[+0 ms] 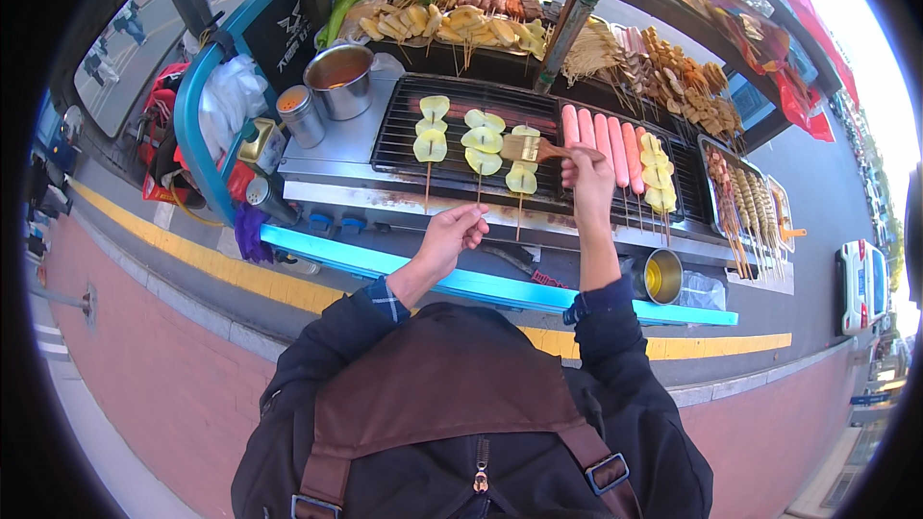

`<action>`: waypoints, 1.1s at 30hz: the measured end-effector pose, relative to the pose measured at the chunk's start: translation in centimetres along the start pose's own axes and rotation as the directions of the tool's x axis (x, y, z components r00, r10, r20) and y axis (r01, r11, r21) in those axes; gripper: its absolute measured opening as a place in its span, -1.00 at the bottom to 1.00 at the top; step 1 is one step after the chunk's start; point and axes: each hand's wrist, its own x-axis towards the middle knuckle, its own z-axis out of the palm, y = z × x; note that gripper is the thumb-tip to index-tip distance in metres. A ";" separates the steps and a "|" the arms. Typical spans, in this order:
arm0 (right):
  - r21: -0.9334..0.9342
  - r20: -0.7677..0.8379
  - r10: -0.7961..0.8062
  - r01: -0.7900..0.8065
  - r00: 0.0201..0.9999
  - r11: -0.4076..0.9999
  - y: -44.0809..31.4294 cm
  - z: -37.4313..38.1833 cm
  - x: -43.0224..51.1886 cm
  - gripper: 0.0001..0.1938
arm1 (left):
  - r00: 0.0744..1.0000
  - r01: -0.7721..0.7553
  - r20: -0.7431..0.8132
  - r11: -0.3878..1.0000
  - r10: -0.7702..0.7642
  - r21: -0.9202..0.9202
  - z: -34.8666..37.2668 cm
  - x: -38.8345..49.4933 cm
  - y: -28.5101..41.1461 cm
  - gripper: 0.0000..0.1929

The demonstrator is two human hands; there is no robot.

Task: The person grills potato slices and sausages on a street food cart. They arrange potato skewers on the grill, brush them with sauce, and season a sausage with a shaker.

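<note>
My right hand (590, 184) grips a flat wooden-handled basting brush (555, 152). Its pale bristles lie over the right-hand skewer of thin yellow slices (520, 180), which look like potato. To the left is a middle skewer of the same slices (481, 139); its stick runs down to the pinched thumb and fingertips of my left hand (453, 232). A third such skewer (430, 145) lies farther left on the grill grate (395, 130). Several pink sausages (617, 151) on sticks lie right of the brush, beside a skewer of yellow ruffled slices (656, 176).
A steel pot of reddish sauce (339, 86) and a seasoning shaker (301, 119) stand left of the grill. A steel cup of yellow liquid (662, 277) sits by the blue front rail (433, 280). A post (573, 25) rises behind the grate. At right is a skewer tray (710, 187).
</note>
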 end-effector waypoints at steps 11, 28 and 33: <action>0.213 -0.188 -0.119 0.159 0.975 0.964 -3.0 -5.8 -2.5 -0.80 | 0.995 -0.099 0.037 0.965 0.092 0.243 2.9 0.2 0.0 -0.77; -0.183 0.012 -0.145 0.145 0.989 0.972 -3.3 1.4 1.7 -0.77 | 0.999 -0.032 0.014 0.936 0.029 0.351 3.3 0.9 -0.8 -0.78; -0.350 -0.046 -0.178 0.151 0.983 0.924 -3.3 1.3 3.2 -0.74 | 1.000 0.001 -0.011 0.944 0.003 0.331 3.2 0.9 -0.6 -0.78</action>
